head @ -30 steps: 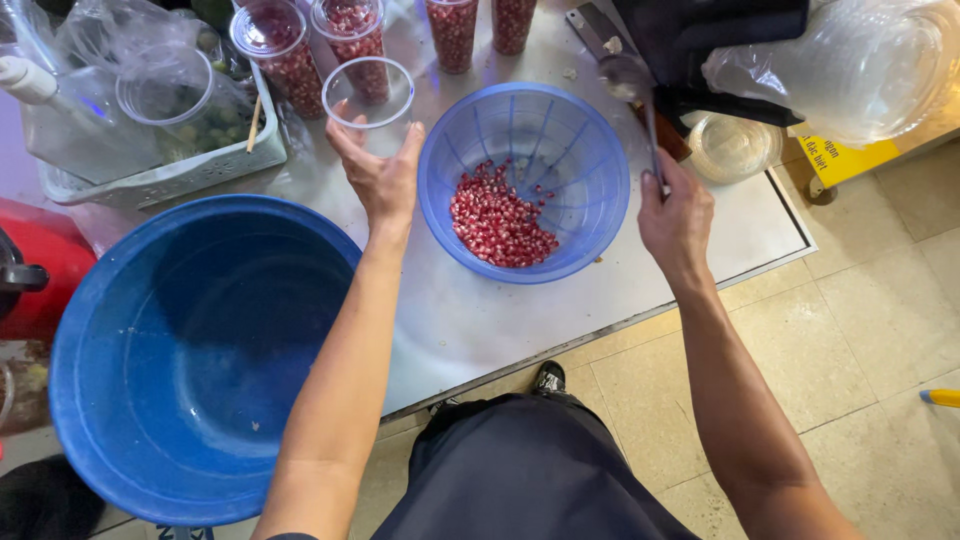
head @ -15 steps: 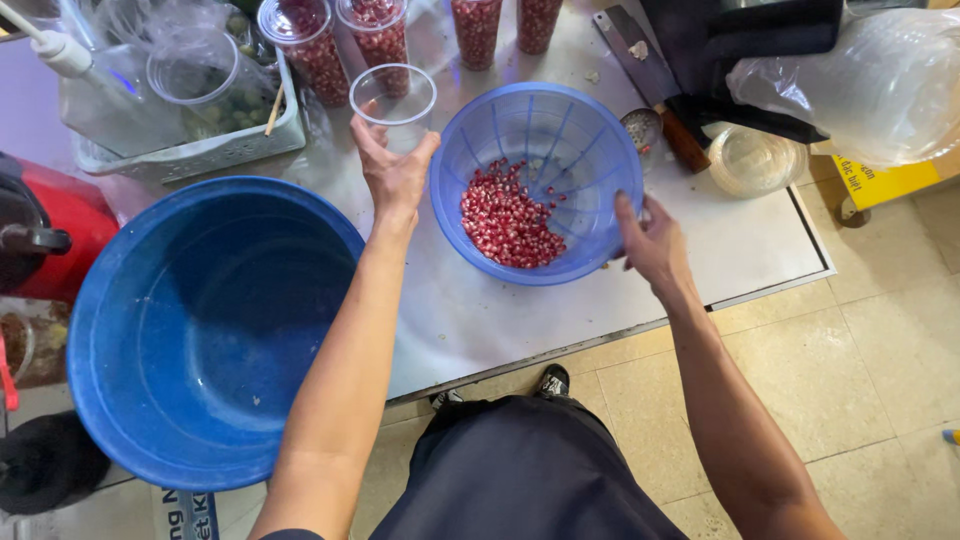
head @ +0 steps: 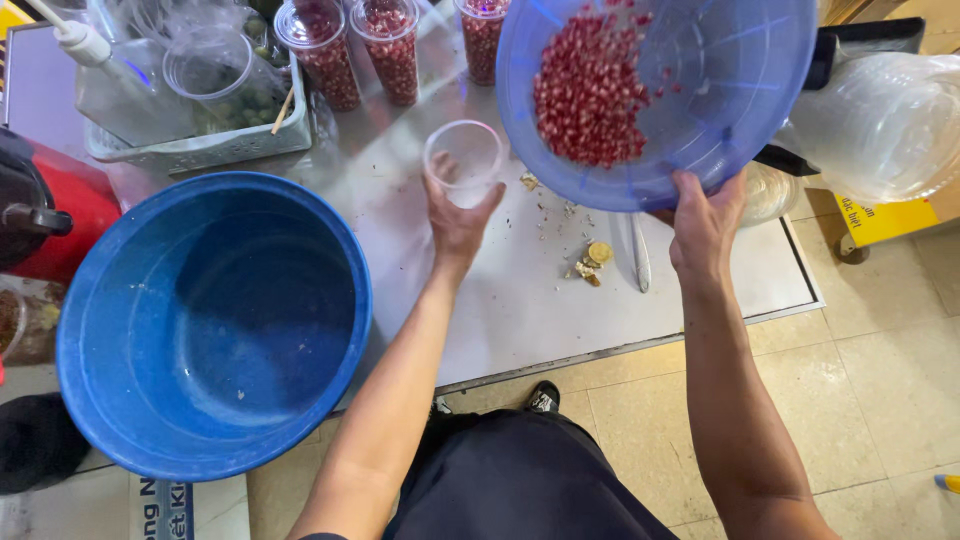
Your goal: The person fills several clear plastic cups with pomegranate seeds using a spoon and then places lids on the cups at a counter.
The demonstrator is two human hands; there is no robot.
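Head view is showing, from left to right, a large blue basin (head: 210, 320) sitting empty, the left hand (head: 458, 215) wrapping its fingers around an upright clear cup (head: 463, 160) on the metal table (head: 520, 300), and the right hand (head: 705, 225) clamping the rim of a raised blue colander (head: 700, 110), tipping its pomegranate seeds (head: 590, 90) leftward toward the cup.

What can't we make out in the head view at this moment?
- Blue colander: top rim cut off by the frame edge.
- Clear cup base: hidden behind the left hand.
- Right hand fingertips: hidden under the colander.
- Filled cups: lids cut off at the top.
- Table scraps: too small to identify.
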